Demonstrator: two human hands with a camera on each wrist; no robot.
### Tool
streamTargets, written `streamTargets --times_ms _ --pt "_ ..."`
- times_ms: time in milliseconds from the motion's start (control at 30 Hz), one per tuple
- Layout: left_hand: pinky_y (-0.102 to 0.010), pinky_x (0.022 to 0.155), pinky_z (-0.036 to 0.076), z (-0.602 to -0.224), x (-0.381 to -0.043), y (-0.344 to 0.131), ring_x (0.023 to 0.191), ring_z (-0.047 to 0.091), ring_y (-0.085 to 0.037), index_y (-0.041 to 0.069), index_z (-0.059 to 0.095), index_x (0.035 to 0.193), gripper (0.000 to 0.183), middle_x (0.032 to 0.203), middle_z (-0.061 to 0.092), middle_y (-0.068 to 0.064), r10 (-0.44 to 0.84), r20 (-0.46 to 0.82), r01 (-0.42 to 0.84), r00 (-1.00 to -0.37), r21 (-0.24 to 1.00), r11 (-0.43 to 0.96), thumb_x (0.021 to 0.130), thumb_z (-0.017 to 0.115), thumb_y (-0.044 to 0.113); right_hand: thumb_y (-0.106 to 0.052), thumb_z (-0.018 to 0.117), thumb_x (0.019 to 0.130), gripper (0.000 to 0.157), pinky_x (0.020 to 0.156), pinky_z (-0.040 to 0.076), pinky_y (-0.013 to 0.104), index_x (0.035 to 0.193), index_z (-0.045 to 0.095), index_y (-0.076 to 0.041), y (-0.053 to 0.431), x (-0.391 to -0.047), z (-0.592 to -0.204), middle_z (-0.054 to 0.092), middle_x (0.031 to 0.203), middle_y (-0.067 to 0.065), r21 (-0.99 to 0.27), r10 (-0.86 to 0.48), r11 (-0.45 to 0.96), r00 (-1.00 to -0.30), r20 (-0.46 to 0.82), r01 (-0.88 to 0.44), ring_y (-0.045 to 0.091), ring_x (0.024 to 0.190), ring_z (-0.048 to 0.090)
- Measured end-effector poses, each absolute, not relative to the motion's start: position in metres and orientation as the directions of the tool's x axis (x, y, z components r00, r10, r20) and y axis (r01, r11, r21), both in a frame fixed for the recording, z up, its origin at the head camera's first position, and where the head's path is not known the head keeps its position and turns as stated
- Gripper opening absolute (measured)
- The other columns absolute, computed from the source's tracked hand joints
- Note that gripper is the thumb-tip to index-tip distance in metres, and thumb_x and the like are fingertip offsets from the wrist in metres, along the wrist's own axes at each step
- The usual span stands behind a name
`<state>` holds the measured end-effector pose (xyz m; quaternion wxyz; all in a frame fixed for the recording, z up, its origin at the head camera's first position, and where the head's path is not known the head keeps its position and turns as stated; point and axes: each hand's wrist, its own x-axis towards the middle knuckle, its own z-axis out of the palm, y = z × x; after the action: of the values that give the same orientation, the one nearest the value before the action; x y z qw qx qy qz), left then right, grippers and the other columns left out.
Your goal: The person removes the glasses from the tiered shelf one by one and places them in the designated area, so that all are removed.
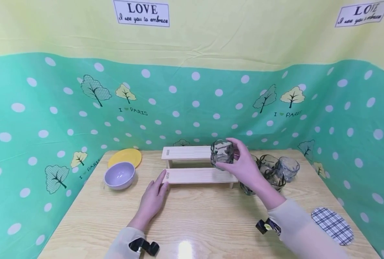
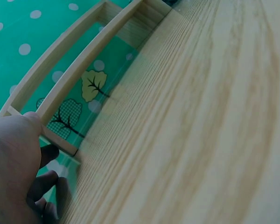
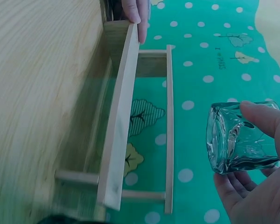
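My right hand (image 1: 245,167) grips a dark-tinted wavy glass cup (image 1: 222,153), holding it over the right part of a two-tier wooden rack (image 1: 192,175). In the right wrist view the thumb lies on one side of the glass cup (image 3: 242,137) and fingers on the other, with its base facing the rack. At the rack's left end, my left hand (image 1: 153,198) holds the end of the lower, front tier between thumb and fingers. Several more tinted glass cups (image 1: 269,163) are grouped right of the rack, partly hidden by my right forearm.
Left of the rack stands a lavender bowl (image 1: 120,176), overlapping a yellow plate (image 1: 127,156) behind it. A clear bluish glass (image 1: 289,168) is at the right of the cup group. Nearer on the right lies a checked oval mat (image 1: 332,226). A green dotted cloth (image 1: 198,108) hangs behind the table.
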<state>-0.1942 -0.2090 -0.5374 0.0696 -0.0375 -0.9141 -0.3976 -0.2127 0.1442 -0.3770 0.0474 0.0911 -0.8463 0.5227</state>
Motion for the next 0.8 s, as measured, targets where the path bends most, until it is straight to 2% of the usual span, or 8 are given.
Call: streamTargets --times_ms 167,433,633,800 --pt "-0.076 0.126 0.026 -0.537 -0.195 -0.209 0.157 0.030 -0.060 0.024 0.036 0.175 0.059 0.170 0.047 -0.013 0.013 0.160 0.126 -0.987 0.722 0.680 0.120 0.049 0.039 -0.036 0.100 0.085 0.104 0.125 0.042 0.061 0.169 0.040 -0.025 0.165 -0.203 -0.379 0.047 0.161 0.015 -0.871 -0.081 0.458 -0.984 0.158 -0.177 0.044 0.146 0.050" --pt "-0.076 0.126 0.026 -0.536 -0.194 -0.209 0.157 0.030 -0.060 0.027 0.035 0.176 0.059 0.170 0.047 -0.013 0.014 0.148 0.117 -0.989 0.721 0.683 0.120 0.048 0.041 -0.042 0.098 0.087 0.108 0.126 0.039 0.064 0.171 0.035 -0.020 0.196 -0.186 -0.378 0.040 0.168 0.021 -0.835 -0.054 0.524 -0.985 0.163 -0.167 0.049 0.150 0.045" --pt "-0.076 0.126 0.026 -0.536 -0.194 -0.209 0.157 0.030 -0.060 0.027 0.035 0.175 0.059 0.170 0.047 -0.014 0.011 0.150 0.117 -0.989 0.724 0.680 0.120 0.048 0.042 -0.033 0.099 0.087 0.108 0.127 0.037 0.063 0.171 0.035 -0.015 0.216 -0.178 -0.381 0.043 0.164 0.024 -0.837 -0.030 0.519 -0.982 0.188 -0.176 0.049 0.149 0.047" --pt "-0.076 0.126 0.026 -0.536 -0.194 -0.209 0.157 0.029 -0.060 0.027 0.035 0.176 0.059 0.169 0.048 -0.015 0.011 0.143 0.112 -0.990 0.723 0.682 0.120 0.048 0.040 -0.039 0.098 0.087 0.110 0.121 0.043 0.068 0.173 0.032 -0.019 0.232 -0.171 -0.381 0.041 0.165 0.025 -0.833 0.001 0.535 -0.986 0.164 -0.138 0.053 0.146 0.048"
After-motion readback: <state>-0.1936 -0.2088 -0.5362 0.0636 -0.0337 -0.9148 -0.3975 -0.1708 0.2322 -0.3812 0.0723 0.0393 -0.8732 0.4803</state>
